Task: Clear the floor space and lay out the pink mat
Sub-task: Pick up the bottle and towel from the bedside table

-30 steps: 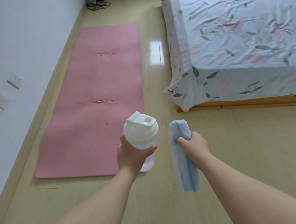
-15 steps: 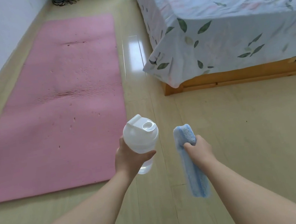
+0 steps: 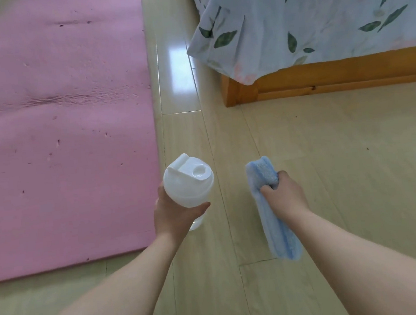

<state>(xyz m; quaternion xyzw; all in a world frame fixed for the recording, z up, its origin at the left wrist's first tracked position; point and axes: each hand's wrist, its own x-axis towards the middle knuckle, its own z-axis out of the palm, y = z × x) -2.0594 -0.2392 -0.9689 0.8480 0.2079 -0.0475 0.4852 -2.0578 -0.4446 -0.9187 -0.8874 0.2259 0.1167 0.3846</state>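
The pink mat [image 3: 60,126] lies flat and unrolled on the wooden floor, filling the left half of the head view, its near edge just left of my arms. My left hand [image 3: 176,216] is shut on a white shaker bottle [image 3: 189,181] with a flip lid, held upright above the floor beside the mat's right edge. My right hand [image 3: 284,195] grips a folded light-blue towel [image 3: 275,211], which hangs down below my fist.
A bed with a wooden frame [image 3: 322,78] and a leaf-patterned sheet [image 3: 315,12] draped over its corner stands at the upper right. A strip of bare wooden floor [image 3: 179,88] runs between mat and bed.
The view has tipped down and closed in on the mat and bed corner; the wall and far end of the room have left the frame. Both hands keep their grips, lower toward the floor.
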